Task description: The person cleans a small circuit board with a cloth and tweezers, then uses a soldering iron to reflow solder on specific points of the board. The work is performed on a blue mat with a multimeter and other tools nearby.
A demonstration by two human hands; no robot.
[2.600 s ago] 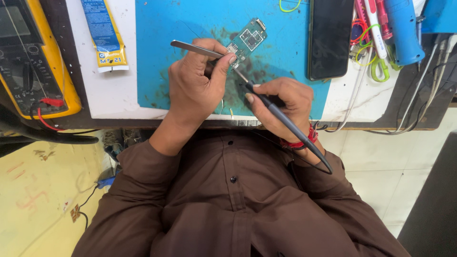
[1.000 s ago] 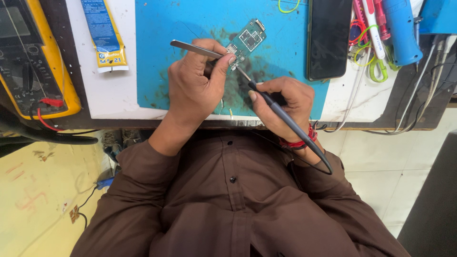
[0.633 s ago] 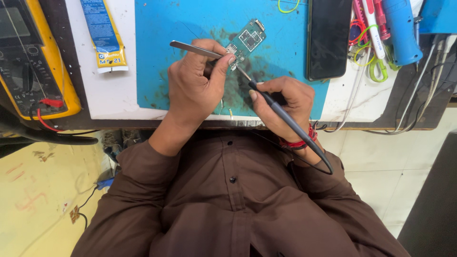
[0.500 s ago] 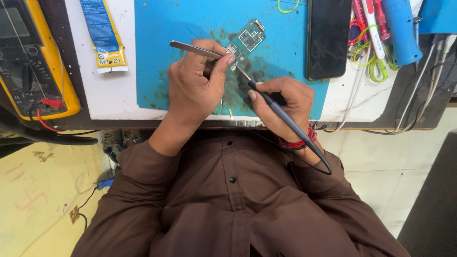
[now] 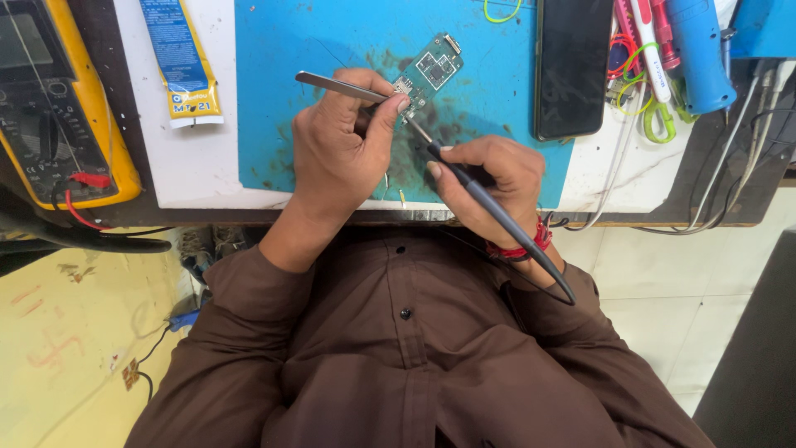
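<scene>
Holding: my left hand (image 5: 340, 153) is clamped on slim silver metal tweezers (image 5: 332, 83), whose tips press the small green circuit board (image 5: 427, 73).
Right hand: my right hand (image 5: 489, 178) is closed pen-style around a thin dark grey soldering iron (image 5: 489, 207), its tip touching the board's lower edge.
Board's place: it lies on the blue rubber work mat (image 5: 332, 33), at 12 o'clock from my hands.
Progress: I judge the joint work is midway; the board is pinned and the tip is on it, and nothing shows it finished.
Packages: a blue and yellow squeeze tube (image 5: 184, 62) lies at 10 o'clock, flat on the white bench.
Left edge: a yellow multimeter (image 5: 58, 108) sits at 9 o'clock.
Right side: a black slab phone (image 5: 572, 66) lies at 2 o'clock, screen dark.
</scene>
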